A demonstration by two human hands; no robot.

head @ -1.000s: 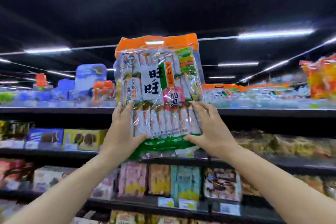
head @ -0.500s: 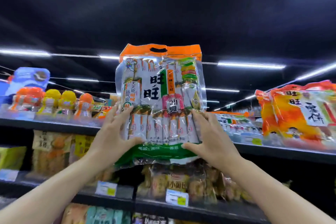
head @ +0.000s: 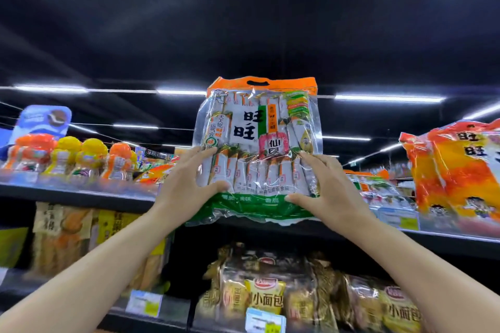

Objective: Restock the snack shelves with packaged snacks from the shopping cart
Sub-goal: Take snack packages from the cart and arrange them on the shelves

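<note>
Since a second ago my view has swung right along the aisle and the rice-cracker bag (head: 257, 149) has come level with the top shelf (head: 81, 197), its green bottom edge now at the shelf's front lip. My left hand (head: 186, 186) and right hand (head: 327, 189) each keep a grip on a lower side of the bag, thumbs across the front, fingers curled behind. Orange snack bags (head: 460, 167) stand on the same shelf at three o'clock, toy-topped bottles (head: 70, 157) at nine. I judge placement is nearly done: push the bag back upright, then let go.
</note>
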